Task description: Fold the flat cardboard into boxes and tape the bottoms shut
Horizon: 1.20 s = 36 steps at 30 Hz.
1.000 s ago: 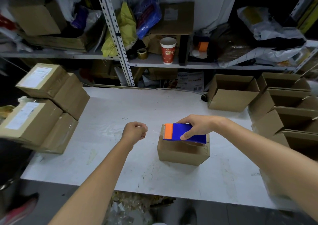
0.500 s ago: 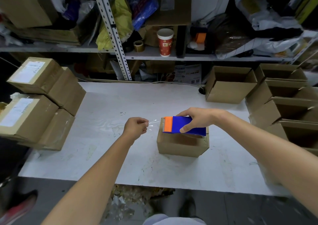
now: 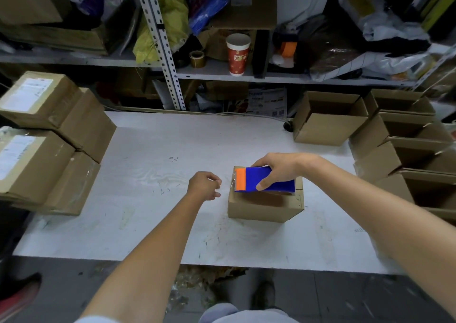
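Cardboard box [image 3: 264,206] standing closed side up near the front middle of the white table [image 3: 148,224], well apart from every other carton. Resting on its top, a blue tape dispenser [image 3: 274,182] with an orange front end pointing left. Right hand [image 3: 283,167] clamped over the dispenser from above, thumb on the near side, fingers wrapped over the far side. Left hand [image 3: 203,185] just beside the box's left face, not touching it, fingers curled inward; impossible to tell whether pinching a tape end or nothing. Open boxes [image 3: 325,125] lined along the table's right edge. Sealed, labelled boxes [image 3: 49,100] stacked at the left. Behind the table, a cluttered shelf [image 3: 271,77] with a red paper cup [image 3: 237,54] and a roll of tape [image 3: 197,58].
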Available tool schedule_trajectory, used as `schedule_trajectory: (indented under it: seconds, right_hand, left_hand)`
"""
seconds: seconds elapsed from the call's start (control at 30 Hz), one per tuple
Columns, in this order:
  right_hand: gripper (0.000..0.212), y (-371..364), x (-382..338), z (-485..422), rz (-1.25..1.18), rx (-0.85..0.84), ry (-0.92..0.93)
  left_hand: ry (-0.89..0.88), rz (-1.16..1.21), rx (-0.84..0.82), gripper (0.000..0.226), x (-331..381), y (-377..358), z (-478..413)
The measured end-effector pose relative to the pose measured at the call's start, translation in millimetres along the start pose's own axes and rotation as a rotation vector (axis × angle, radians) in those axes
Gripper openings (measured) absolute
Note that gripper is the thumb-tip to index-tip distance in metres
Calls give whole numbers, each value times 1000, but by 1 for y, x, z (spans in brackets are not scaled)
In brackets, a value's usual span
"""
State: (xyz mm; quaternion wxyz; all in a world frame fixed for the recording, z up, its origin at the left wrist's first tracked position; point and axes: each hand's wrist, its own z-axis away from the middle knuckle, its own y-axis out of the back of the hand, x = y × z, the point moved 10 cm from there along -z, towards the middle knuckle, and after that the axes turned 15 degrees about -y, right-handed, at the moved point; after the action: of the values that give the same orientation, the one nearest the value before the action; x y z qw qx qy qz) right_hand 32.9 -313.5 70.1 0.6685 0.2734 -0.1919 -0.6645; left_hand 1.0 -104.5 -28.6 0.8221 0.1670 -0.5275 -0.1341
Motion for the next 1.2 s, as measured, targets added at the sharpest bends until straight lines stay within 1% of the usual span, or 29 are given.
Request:
schedule_trajectory:
  seconds: [0.13,0.17,0.23,0.27,0.3,0.33,0.4,0.43,0.5,0.57,0.7,0.87,0.9,1.0,1.03,1.07,1.17,1.2]
  right_hand:
    - [72,-2,-3,-3,5,-3,-8]
    - [72,-2,-4,-4,5,-1,-9]
    - [71,-1,-5,-4,10,2,-9]
    - [71,-1,-5,-4,10,-1,-10]
    - [71,-1,-6,-3,10,-3,-11]
    - [70,0,-7,-3,11,-2,-11]
    - [70,1,-7,-3,12,2,-14]
    - [70,1,-7,-3,15,5,-16]
    - [69,2,-8,0,23,9,-16]
    - [69,3,-9,1,31,7,-12]
    - [71,7,-5,4,74,1,-30]
    - [73,10,33,8,105,5,-104]
    - [72,7,37,8,97,1,-109]
    - [68,4,32,4,82,-7,-100]
    - [68,4,29,3,78,-12,-97]
    - [67,4,28,3,76,-16,-94]
    - [66,5,28,2,80,-18,-87]
    - [66,4,29,2,76,-20,-84]
  left_hand:
    - [-16,-57,-69,8,0,-28,3]
    - [-23,-90,-75,9,1,-30,4]
    - [-46,-229,-58,39,0,-25,2]
    - [-53,-261,-21,48,1,-18,2]
    - [-62,-246,9,48,4,-11,3]
    - [-79,-174,20,41,7,-10,3]
    - [-78,60,-26,24,13,-20,6]
    - [-70,144,-66,23,16,-27,9]
    - [-75,208,-118,31,18,-35,13]
    - [-89,189,-103,35,20,-34,14]
    - [-86,148,-22,32,26,-30,12]
    - [-85,127,7,34,26,-33,13]
    - [-88,124,10,36,27,-33,14]
    - [-68,141,26,56,28,-34,15]
    - [-58,129,27,58,28,-34,17]
    - [-50,111,21,55,28,-35,18]
    - [-82,15,-7,33,32,-41,21]
    - [-95,-25,-7,31,34,-42,21]
